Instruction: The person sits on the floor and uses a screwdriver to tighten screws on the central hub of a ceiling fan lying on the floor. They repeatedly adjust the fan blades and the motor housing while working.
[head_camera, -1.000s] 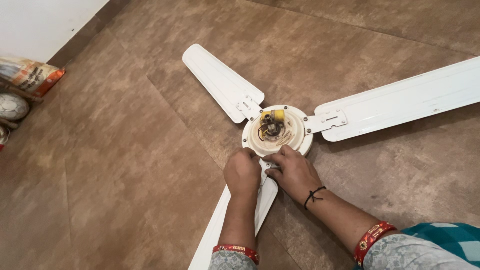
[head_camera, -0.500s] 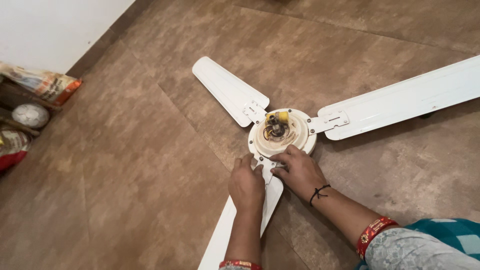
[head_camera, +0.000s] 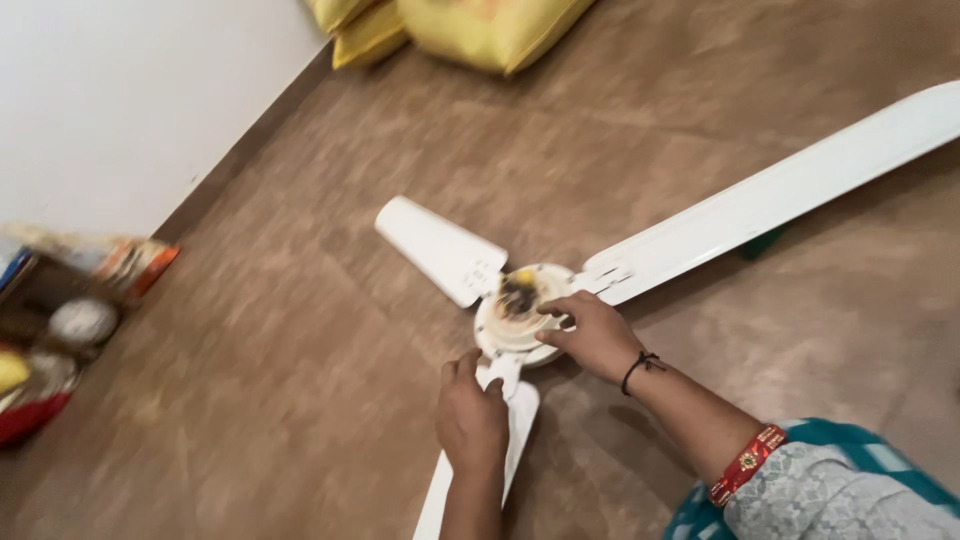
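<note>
A white three-bladed ceiling fan lies flat on the brown floor, its round motor hub (head_camera: 512, 325) showing yellow and dark parts in the open middle. My left hand (head_camera: 470, 415) presses on the near blade (head_camera: 520, 420) just below the hub. On the hub's right edge rests my right hand (head_camera: 592, 333), fingers curled over the rim. One blade (head_camera: 440, 250) points up-left and a long blade (head_camera: 780, 195) runs to the upper right. The picture is motion-blurred.
Yellow sacks (head_camera: 470, 25) lie at the top by the white wall (head_camera: 120, 100). A box with packets and round items (head_camera: 70, 320) sits at the left edge. Brown floor (head_camera: 280, 400) spreads between them.
The view has swung up and left, so the fan now sits lower and the yellow sacks appear. My right hand has shifted onto the hub's right rim; the left stays on the near blade.
</note>
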